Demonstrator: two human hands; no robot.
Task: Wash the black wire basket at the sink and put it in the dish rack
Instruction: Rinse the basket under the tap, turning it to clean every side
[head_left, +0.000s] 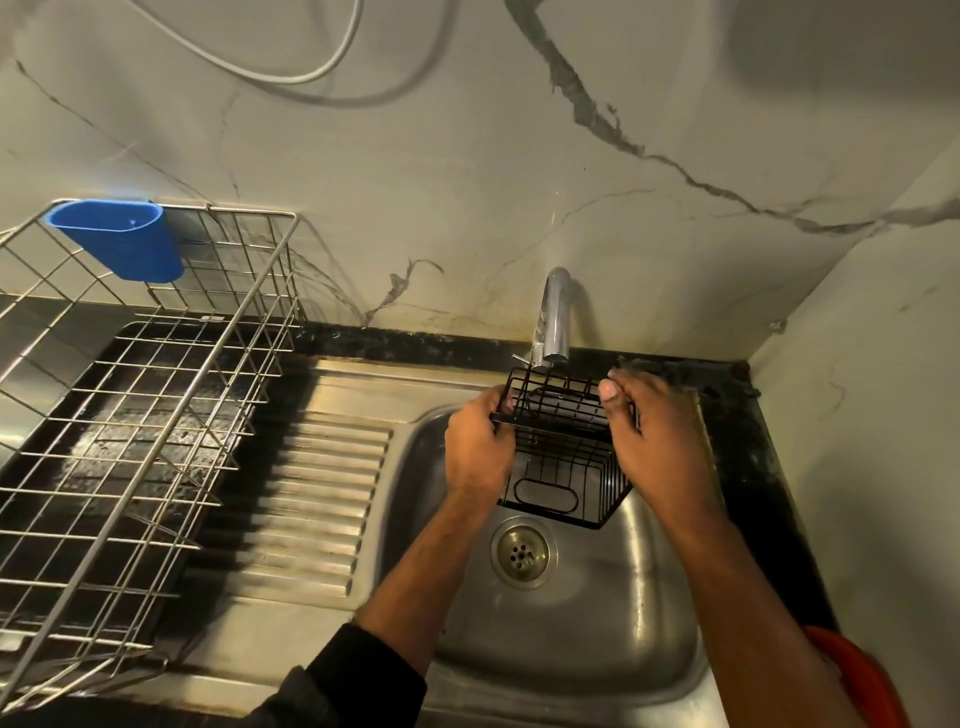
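Hands, two, left hand (480, 447) and right hand (657, 436), each grip one black wire basket (563, 457) under one faucet (555, 317), seemingly dry.

Blue plastic cup (120, 240), white cable (332, 62)

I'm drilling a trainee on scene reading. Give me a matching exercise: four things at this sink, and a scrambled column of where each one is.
1. black wire basket
2. blue cup
3. drain
4. faucet

A. hooked on the dish rack rim
B. at the wall behind the sink
C. held between both hands
D. in the sink bottom

Pairs: 1-C, 2-A, 3-D, 4-B
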